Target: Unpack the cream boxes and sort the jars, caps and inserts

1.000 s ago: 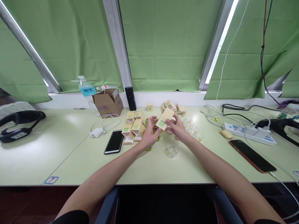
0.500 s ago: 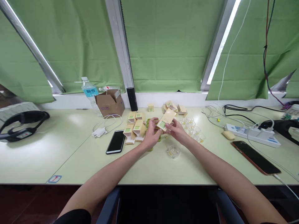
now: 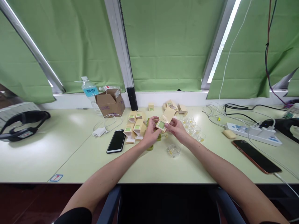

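Observation:
Above the middle of the table, a small tan cardboard box with a greenish window is held between both hands. It looks flattened, its upper part tilted to the right. My left hand grips its left side, and my right hand pinches the lower right with thumb and fingers. Several similar boxes, some with open flaps, stand to the left of my left hand. Below my right hand sits a clear plastic case; several more clear cases lie right of it. Green pieces are partly hidden by my left hand.
Further tan boxes lie at the back. On the left are a black phone, a white charger, a brown carton and a water bottle. A power strip and another phone lie on the right.
The top of the cardboard box has bent a little further back to the right. Both hands stay in nearly the same place, still holding it.

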Motion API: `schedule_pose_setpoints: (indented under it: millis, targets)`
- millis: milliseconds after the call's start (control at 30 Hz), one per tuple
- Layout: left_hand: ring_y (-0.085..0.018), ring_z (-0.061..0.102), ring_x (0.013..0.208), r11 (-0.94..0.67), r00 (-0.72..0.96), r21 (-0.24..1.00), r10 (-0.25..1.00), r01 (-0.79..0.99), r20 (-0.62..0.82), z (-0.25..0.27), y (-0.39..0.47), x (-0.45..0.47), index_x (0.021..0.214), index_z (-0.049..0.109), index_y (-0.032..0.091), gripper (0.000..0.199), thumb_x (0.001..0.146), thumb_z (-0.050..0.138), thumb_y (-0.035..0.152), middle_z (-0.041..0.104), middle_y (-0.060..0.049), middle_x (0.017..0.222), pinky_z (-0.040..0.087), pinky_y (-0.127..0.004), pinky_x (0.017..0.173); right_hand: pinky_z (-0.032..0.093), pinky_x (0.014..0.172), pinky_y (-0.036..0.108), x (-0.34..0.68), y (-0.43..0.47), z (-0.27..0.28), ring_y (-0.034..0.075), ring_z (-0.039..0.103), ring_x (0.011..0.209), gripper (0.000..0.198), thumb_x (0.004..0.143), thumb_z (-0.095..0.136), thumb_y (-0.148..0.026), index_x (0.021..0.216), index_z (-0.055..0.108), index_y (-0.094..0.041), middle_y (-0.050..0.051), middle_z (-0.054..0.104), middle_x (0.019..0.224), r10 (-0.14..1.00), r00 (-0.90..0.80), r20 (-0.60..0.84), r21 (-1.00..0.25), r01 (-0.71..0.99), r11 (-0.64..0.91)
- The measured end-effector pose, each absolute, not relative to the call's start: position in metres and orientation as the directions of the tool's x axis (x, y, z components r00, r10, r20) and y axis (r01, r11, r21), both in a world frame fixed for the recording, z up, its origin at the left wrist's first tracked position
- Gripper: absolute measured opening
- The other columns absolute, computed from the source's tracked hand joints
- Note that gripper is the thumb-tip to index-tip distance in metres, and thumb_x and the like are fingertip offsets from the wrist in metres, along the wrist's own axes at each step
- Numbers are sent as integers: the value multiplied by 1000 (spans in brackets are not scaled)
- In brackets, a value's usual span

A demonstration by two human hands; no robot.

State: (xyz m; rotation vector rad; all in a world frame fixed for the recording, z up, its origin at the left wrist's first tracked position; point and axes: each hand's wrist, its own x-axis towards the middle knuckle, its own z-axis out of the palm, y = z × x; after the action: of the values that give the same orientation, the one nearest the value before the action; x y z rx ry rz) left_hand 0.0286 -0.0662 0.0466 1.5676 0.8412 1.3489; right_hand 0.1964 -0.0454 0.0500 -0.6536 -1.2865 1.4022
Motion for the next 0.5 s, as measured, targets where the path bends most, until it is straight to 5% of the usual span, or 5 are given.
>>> schedule_pose_setpoints:
  millis: [333, 500]
  targets:
    - [-21, 62, 105, -411, 202, 901, 879, -139, 432, 42, -67, 30, 124, 38, 27, 69, 64, 66, 12, 59, -5, 119, 50, -27, 75, 62, 60, 30, 197, -41, 51, 19, 73, 69, 49, 70, 88, -57, 97, 69, -20, 5, 79, 87, 950, -185, 250, -904, -395, 161]
    - [-23, 60, 115, -474, 208, 879, 856, -49, 473, 43, -70, 29, 128, 42, 27, 55, 79, 66, 23, 59, -8, 129, 51, -35, 89, 63, 64, 31, 200, -40, 51, 20, 75, 77, 52, 69, 90, -56, 102, 70, -21, 6, 80, 94, 960, -176, 216, -901, -415, 126]
